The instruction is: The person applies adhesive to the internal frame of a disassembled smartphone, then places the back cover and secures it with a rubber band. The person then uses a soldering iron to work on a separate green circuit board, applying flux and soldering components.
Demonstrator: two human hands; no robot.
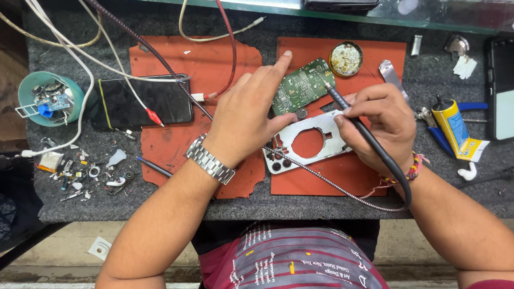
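On the orange mat, the left hand is pressing down, forefinger stretched out along the edge of a green circuit board and thumb closing on its lower edge. The right hand is pinching a black soldering iron like a pen, its tip touching the board. Just below the board, a silver phone frame is lying flat. A yellow glue tube is lying right of the mat, a round flux tin above it, a dark phone to the left.
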